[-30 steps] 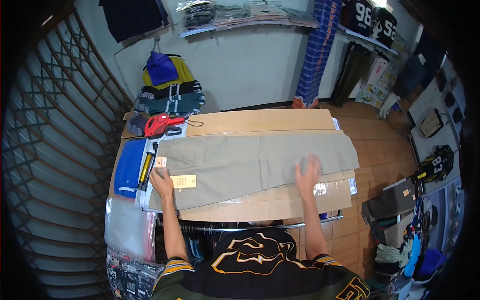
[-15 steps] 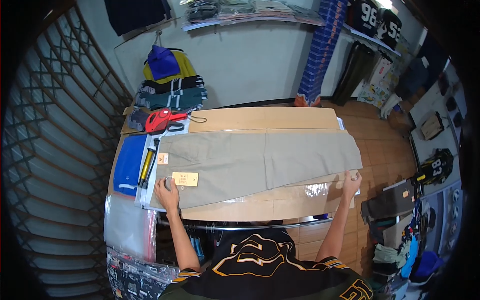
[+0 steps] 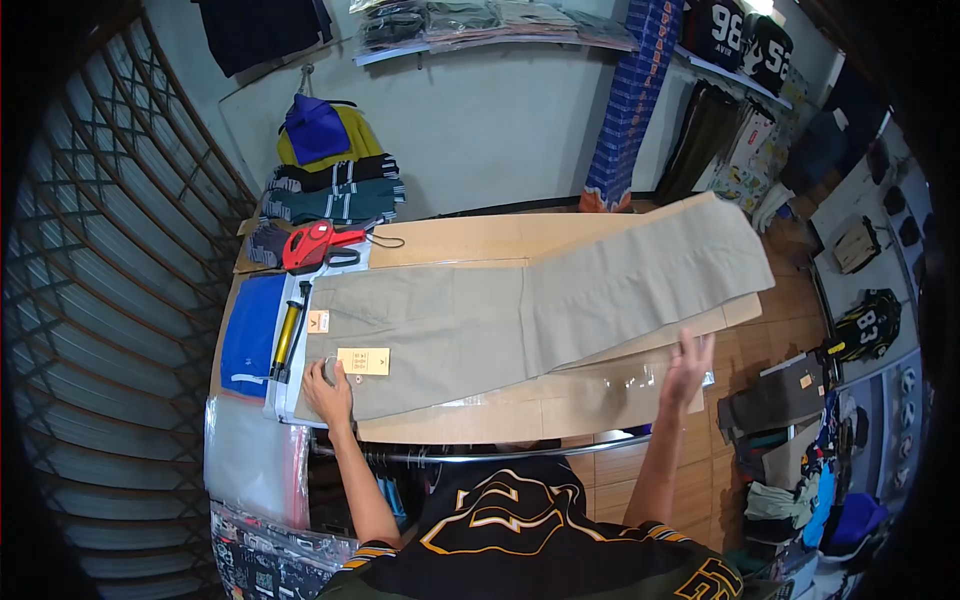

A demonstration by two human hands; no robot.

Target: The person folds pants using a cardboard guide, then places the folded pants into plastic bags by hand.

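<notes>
Folded lengthwise, a pair of beige trousers [image 3: 440,325] lies across a cardboard-covered table. Its leg end is lifted and angled toward the far right, with a second leg layer showing beneath. My left hand [image 3: 330,395] holds the waistband at the near left corner, thumb and fingers pinching the cloth beside a yellow hang tag [image 3: 363,361]. A smaller orange-and-white tag [image 3: 318,321] sits farther up the waistband. Somewhat blurred, my right hand [image 3: 684,372] is just below the raised leg, fingers stretched out and apart from the cloth.
Left of the trousers are a yellow-and-black hand pump [image 3: 287,335], blue folded fabric [image 3: 252,335] and a red tape dispenser [image 3: 312,245]. Clear plastic bags [image 3: 255,455] lie at the near left. A metal rail [image 3: 480,458] runs along the table's near edge. Clothes [image 3: 795,500] are piled at right.
The trouser leg end has swung up and away toward the far right. My right hand has let go of it and moved slightly left. My left hand stays at the waistband.
</notes>
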